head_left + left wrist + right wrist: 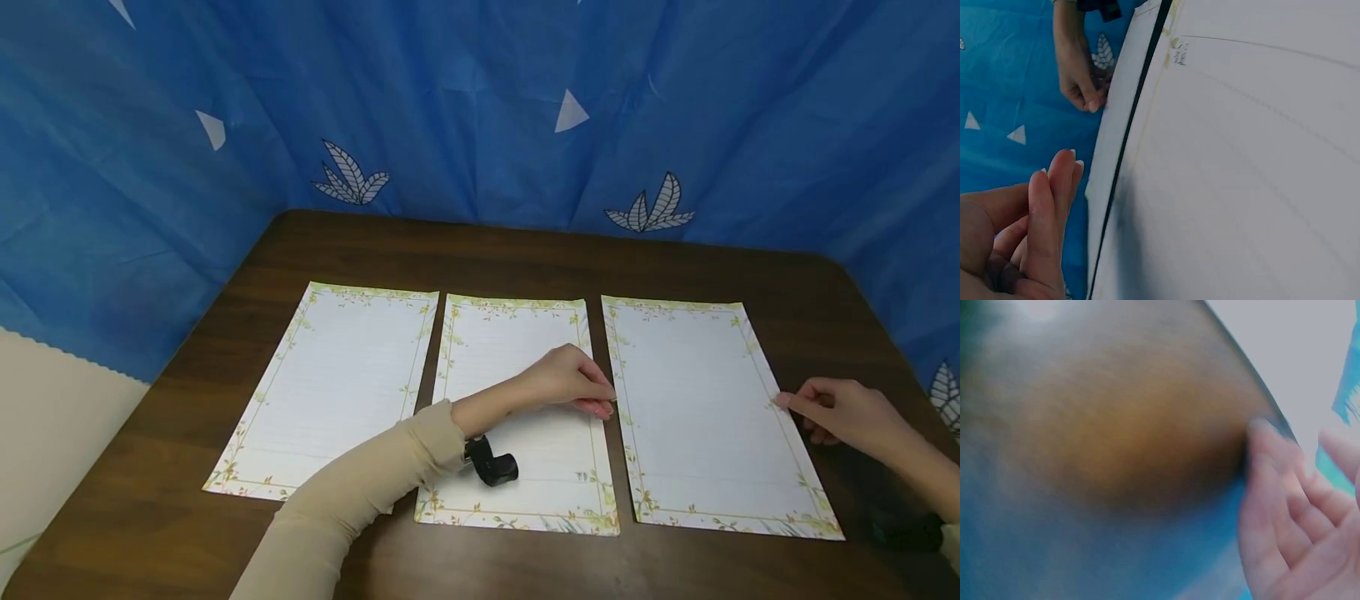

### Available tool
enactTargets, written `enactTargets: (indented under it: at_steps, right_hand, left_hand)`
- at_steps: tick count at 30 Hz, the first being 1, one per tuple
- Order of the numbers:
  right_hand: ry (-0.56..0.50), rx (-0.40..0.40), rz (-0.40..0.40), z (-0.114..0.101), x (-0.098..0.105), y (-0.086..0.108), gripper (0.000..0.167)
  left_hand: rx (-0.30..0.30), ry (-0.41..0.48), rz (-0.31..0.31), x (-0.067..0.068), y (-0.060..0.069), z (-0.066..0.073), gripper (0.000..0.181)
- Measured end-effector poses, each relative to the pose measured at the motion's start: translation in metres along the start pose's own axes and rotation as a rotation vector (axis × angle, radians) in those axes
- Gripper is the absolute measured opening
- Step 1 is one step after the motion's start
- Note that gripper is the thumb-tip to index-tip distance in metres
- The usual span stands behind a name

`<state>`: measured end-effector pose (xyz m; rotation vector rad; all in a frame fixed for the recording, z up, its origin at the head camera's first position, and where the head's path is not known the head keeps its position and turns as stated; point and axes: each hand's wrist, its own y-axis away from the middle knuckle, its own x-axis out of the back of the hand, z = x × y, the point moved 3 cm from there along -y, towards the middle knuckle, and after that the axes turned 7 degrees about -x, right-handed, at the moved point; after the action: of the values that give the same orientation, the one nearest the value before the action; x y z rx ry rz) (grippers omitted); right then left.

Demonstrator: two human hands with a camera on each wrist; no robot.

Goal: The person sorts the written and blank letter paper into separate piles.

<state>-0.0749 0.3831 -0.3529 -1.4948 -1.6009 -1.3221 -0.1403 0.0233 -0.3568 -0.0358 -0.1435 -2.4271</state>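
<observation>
Three sheets of writing paper with printed leafy borders lie side by side in the head view: a left sheet (337, 367), a middle sheet (517, 500) and a right sheet (697, 417). Above the middle sheet is my left hand (566, 382), its fingertips close to the right sheet's left edge. No paper shows between those fingers in the left wrist view (1035, 231). My right hand (847, 412) pinches the right sheet's right edge, thumb on top and fingers at the underside. The right wrist view is blurred, with the right hand (1297, 512) at the paper's edge.
The sheets lie on a dark brown wooden table (540, 250). Behind it hangs a blue curtain (465, 117) with white leaf and triangle prints. A black wrist device (491, 462) is on my left wrist, over the middle sheet. Small handwriting (1180, 55) marks the middle sheet.
</observation>
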Motion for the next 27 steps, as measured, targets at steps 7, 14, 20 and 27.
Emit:
enactTargets:
  at_steps: [7, 14, 20, 27]
  right_hand:
    - [-0.089, 0.121, 0.074, 0.008, 0.012, -0.01, 0.041]
    - [-0.145, 0.266, 0.132, -0.101, 0.028, 0.006, 0.037]
    - [-0.275, 0.453, 0.014, -0.197, 0.0, 0.012, 0.041]
    - [-0.309, 0.564, -0.079, -0.29, -0.04, 0.007, 0.049]
  left_hand:
    - [-0.076, -0.001, 0.126, 0.077, 0.076, 0.028, 0.021]
    - [-0.168, -0.159, 0.373, 0.162, 0.187, 0.026, 0.032]
    - [-0.224, -0.207, 0.581, 0.213, 0.27, -0.007, 0.041]
    - [-0.187, -0.166, 0.632, 0.244, 0.31, -0.045, 0.045]
